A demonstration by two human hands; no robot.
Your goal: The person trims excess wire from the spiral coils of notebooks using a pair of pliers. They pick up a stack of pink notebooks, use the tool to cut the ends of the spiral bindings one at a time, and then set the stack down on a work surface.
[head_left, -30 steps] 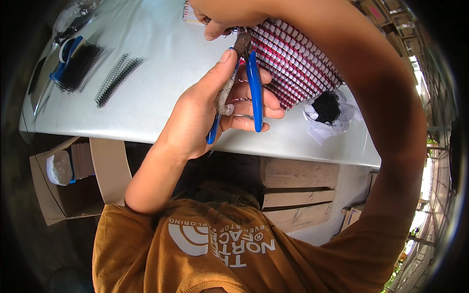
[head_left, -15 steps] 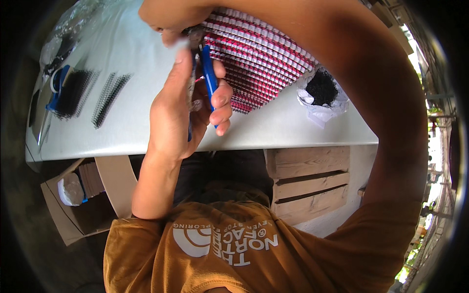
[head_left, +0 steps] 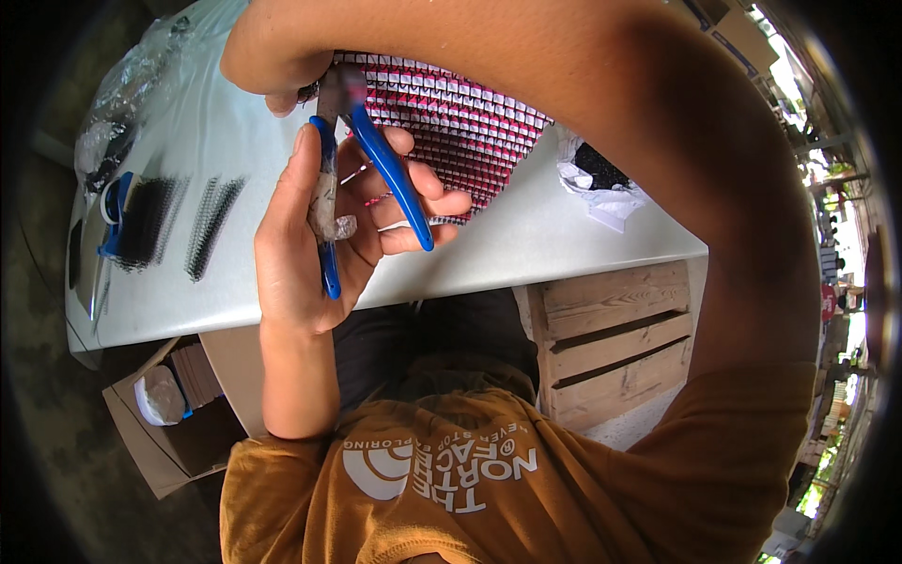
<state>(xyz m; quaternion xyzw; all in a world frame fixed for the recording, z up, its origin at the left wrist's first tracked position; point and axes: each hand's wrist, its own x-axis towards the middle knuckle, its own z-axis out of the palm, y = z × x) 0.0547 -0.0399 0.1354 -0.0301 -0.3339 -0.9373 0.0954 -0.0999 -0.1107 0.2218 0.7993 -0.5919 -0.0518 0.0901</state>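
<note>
Blue-handled pliers (head_left: 393,174) rest in my left hand (head_left: 299,226), their handles spread apart and the jaws pointing away from me. A clear wrapping with a lump is on the left handle. My left thumb lies along that handle; the fingers curl around the other. Beyond the jaws, my right hand (head_left: 268,52) is bent over with its fingers curled, next to the corner of a red and white woven sheet (head_left: 451,113). A dark bit shows under those fingers, but what they hold is hidden. My right arm covers part of the sheet.
On the white table (head_left: 564,244) lie dark mesh strips (head_left: 214,226), a blue-handled tool (head_left: 115,214) and clear plastic (head_left: 141,85) at left. A white bag of black bits (head_left: 601,174) stands at right. Below are a cardboard box (head_left: 155,442) and a wooden crate (head_left: 615,329).
The plier handles have spread wider, and my left fingers have loosened on the right-hand one. Both hands and the sheet sit further left in view, as the whole view has shifted.
</note>
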